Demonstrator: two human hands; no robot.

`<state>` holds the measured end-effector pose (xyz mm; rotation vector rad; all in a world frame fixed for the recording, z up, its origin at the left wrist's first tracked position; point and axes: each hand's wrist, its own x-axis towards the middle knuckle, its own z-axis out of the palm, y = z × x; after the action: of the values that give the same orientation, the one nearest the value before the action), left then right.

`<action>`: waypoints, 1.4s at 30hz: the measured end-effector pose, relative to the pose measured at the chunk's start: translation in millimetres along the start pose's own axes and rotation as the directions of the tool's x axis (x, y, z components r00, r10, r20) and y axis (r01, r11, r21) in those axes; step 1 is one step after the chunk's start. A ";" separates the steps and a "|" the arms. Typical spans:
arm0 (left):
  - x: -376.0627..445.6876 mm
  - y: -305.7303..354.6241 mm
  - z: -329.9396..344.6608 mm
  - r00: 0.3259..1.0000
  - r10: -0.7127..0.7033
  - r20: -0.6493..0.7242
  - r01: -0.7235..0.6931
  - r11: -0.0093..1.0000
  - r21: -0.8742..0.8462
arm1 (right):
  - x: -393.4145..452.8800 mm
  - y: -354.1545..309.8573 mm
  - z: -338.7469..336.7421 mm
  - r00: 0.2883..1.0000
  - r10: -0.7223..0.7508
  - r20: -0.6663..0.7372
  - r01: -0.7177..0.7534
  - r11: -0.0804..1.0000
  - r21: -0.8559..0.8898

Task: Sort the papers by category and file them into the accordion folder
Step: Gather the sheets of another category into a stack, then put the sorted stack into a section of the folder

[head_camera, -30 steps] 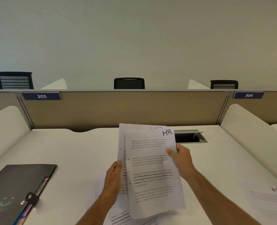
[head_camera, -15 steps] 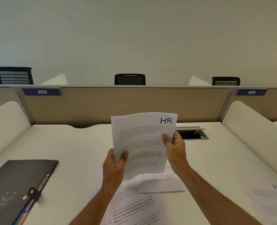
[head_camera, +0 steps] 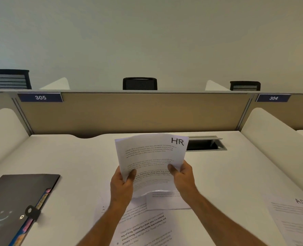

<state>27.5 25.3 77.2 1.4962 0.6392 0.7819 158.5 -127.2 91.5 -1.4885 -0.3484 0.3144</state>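
Both hands up at centre frame, pinching the HR papers (head_camera: 150,157) by their lower edge: left hand (head_camera: 121,185) on the lower left corner, right hand (head_camera: 182,176) on the lower right. Held upright, long axis pointing away toward the partition, bottom sagging. Off to lower left, flat on the surface (head_camera: 227,171), the accordion folder (head_camera: 17,197), clasp apparently fastened, lying nearer the left hand. Probably needs opening before filing. More loose sheets (head_camera: 143,226) underneath; ADMIN sheet (head_camera: 296,217) at lower right.

White desk (head_camera: 76,157) w/ cable hatch (head_camera: 204,144), tan partition (head_camera: 129,112), three chairs (head_camera: 139,83) behind.
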 end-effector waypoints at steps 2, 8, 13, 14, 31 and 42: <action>0.0 -3.5 0.0 1.000 -0.016 0.005 0.016 1.000 0.003 | 0.4 3.5 -2.1 1.000 0.020 -0.005 -0.020 1.000 -0.008; -3.3 -20.8 -1.4 0.995 -0.089 0.038 0.087 0.995 0.038 | -6.6 21.7 -5.6 0.998 0.056 0.033 -0.054 0.997 -0.058; 4.5 -11.4 -3.3 0.999 -0.048 0.022 0.045 0.994 0.096 | -2.0 14.3 -5.3 0.995 0.080 0.059 -0.073 0.992 -0.107; 6.5 -8.7 -4.6 0.999 -0.040 0.023 0.038 0.994 0.100 | -1.2 10.2 -4.5 0.994 0.081 0.067 -0.073 0.991 -0.113; 22.9 -5.7 -101.2 0.954 -0.297 -0.050 0.298 0.912 0.281 | 1.1 13.1 45.8 0.842 0.482 0.244 -0.450 0.876 -0.175; 40.0 -16.8 -279.6 0.924 0.119 -0.362 0.183 0.696 0.694 | -13.8 31.6 131.4 0.783 0.536 0.314 -0.530 0.841 -0.114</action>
<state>-166.9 230.5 64.7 2.0520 1.3949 0.8491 91.8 -11.6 66.2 -1.5328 -0.1872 1.0358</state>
